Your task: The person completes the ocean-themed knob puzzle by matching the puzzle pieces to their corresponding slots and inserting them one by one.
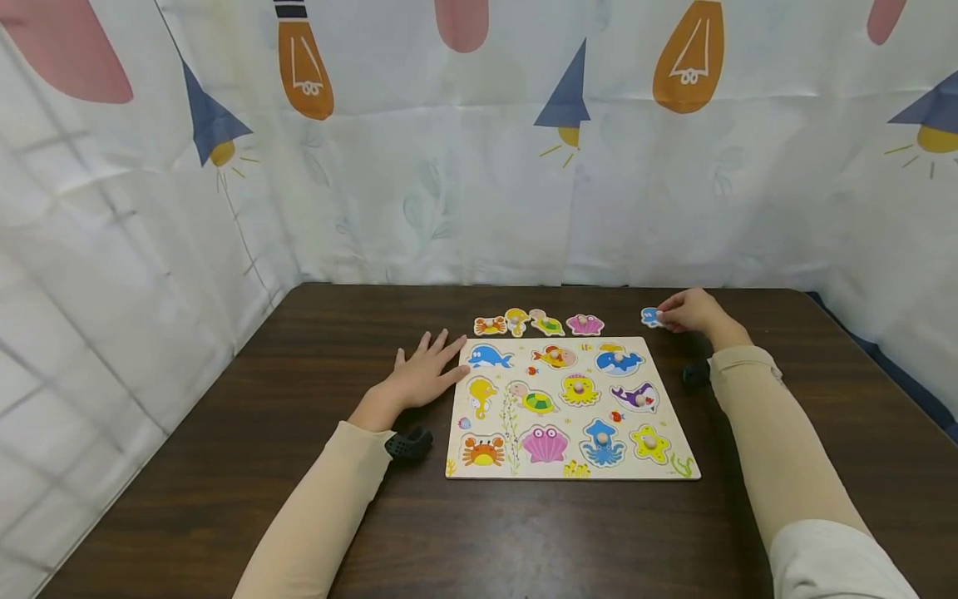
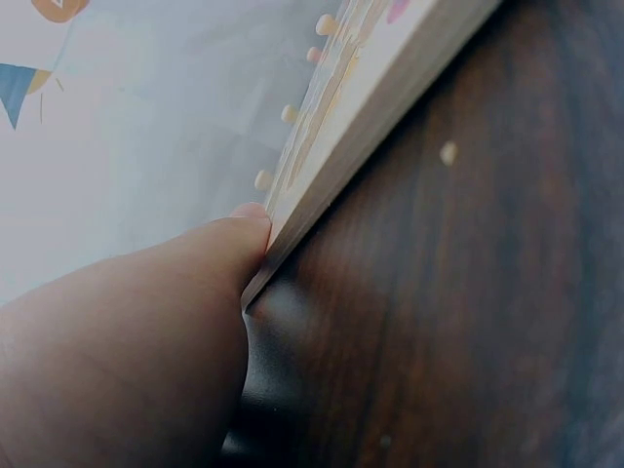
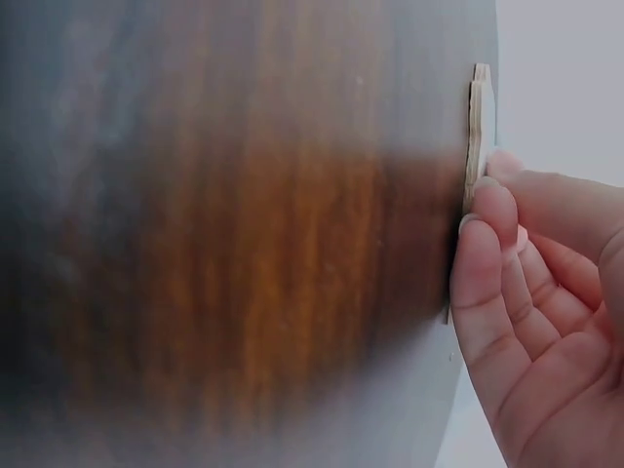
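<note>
A wooden puzzle board (image 1: 569, 420) with printed sea animals lies on the table. My left hand (image 1: 419, 376) rests with spread fingers at its upper left corner. The left wrist view shows the thumb (image 2: 234, 239) against the board's edge (image 2: 331, 180). Beyond the board's upper right, my right hand (image 1: 694, 312) pinches a small blue puzzle piece (image 1: 650, 317) between thumb and fingertips. That wooden piece (image 3: 476, 136) appears edge-on in the right wrist view, near the tabletop; I cannot tell whether it touches.
Along the board's far edge lie a crab piece (image 1: 490, 326), a seahorse piece (image 1: 516, 321), a turtle piece (image 1: 547, 323) and a pink shell piece (image 1: 585, 324). Several knobbed pieces, including a starfish (image 1: 649, 445), sit in the board. A patterned curtain (image 1: 479, 200) hangs behind the dark table (image 1: 224, 466).
</note>
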{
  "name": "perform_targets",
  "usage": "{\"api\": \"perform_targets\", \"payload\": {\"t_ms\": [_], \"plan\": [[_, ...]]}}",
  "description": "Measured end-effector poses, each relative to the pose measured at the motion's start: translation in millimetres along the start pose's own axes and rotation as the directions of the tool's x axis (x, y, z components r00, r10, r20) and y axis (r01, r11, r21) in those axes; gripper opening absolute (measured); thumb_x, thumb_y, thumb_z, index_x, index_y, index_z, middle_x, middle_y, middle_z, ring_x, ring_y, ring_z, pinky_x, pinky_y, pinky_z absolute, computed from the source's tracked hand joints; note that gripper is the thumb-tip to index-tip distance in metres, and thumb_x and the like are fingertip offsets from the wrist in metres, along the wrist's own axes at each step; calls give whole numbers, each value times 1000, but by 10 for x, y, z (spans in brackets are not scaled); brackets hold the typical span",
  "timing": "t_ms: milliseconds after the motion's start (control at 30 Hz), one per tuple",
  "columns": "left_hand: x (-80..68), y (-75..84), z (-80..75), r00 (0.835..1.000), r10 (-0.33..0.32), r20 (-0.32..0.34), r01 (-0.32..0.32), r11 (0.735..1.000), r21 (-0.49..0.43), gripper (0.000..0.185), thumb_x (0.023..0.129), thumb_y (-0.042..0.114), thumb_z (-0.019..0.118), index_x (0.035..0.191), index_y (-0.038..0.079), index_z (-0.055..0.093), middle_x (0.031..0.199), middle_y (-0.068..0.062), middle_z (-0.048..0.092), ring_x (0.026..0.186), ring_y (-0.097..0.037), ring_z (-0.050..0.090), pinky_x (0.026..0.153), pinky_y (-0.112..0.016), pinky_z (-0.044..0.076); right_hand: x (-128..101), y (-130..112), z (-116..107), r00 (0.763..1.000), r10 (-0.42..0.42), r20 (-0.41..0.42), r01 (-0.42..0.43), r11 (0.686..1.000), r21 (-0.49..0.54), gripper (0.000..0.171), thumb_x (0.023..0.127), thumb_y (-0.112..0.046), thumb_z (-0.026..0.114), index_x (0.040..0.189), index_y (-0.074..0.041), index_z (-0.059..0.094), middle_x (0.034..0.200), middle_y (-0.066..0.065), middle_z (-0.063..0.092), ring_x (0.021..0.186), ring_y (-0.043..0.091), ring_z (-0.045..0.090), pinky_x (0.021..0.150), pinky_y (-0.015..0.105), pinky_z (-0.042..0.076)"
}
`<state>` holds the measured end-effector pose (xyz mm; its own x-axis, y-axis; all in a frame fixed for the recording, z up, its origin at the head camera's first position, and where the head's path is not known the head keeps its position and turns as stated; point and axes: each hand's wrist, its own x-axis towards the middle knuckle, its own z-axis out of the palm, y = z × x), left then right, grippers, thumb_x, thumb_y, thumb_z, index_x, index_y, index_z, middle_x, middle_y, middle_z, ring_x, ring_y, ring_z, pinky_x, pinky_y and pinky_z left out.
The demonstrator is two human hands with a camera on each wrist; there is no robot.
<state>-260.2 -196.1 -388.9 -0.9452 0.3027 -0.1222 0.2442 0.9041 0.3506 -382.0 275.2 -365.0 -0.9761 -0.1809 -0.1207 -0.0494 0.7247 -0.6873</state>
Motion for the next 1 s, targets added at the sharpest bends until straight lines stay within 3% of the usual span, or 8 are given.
{"api": "perform_targets", "payload": {"t_ms": [333, 1000], "plan": [[7, -4, -5, 1000, 2, 2, -2, 1000, 2, 72, 108, 54, 42, 167, 23, 16, 171, -14, 4, 155, -41, -4, 113, -75, -3, -19, -97, 19, 1000, -22, 13, 23, 993, -114, 25, 104, -3, 56, 115, 19, 61, 84, 15, 65, 73, 18, 60, 66, 28, 55], [-8, 21, -13, 1000, 0, 2, 0, 1000, -2, 71, 108, 54, 42, 167, 23, 18, 171, -15, 5, 155, -42, -3, 113, -76, -2, -174, -240, -31, 996, -89, -9, 85, 972, -218, 28, 104, -9, 59, 114, 17, 63, 83, 15, 64, 74, 24, 59, 68, 37, 51]]}}
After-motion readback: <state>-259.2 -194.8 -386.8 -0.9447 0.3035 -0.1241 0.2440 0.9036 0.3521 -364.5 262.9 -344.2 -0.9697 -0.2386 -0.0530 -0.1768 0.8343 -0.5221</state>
